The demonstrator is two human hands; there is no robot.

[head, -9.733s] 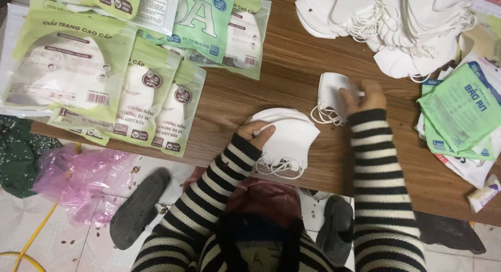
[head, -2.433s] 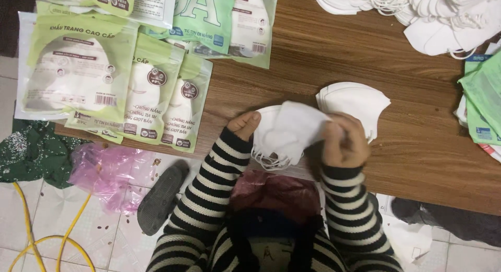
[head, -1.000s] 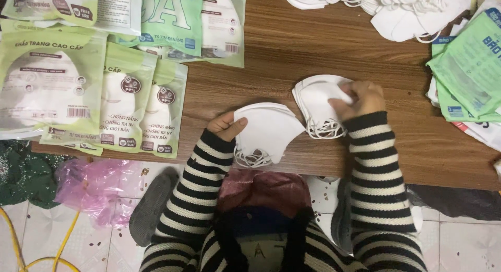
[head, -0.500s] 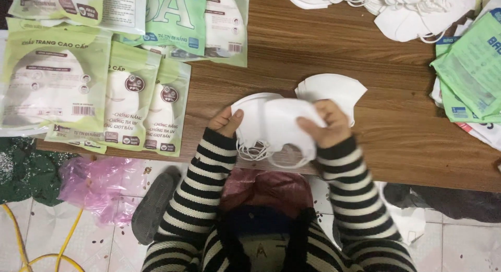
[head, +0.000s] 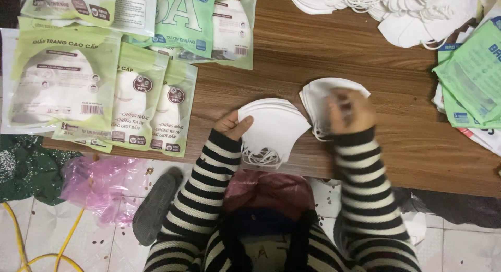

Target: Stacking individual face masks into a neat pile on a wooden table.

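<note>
Two stacks of white folded fabric face masks sit at the near edge of the brown wooden counter (head: 365, 52). Left hand (head: 233, 125) has its grip clamped on the left edge of the near stack of white masks (head: 275, 127), thumb on top, ear loops dangling off the counter edge below it. Right hand (head: 350, 111) lies on top of the second stack of white masks (head: 321, 97), just right of the first; hand is motion-blurred, cannot tell whether its grip is clenched or released. Both stacks near each other, barely apart. Green-and-clear packaged masks (head: 130, 94) are spread over the counter's left side, a loose white mask pile (head: 407, 11) at far right, green flat packets (head: 472, 79) on the right edge. Pink plastic bag (head: 99, 183) on the tiled floor.
</note>
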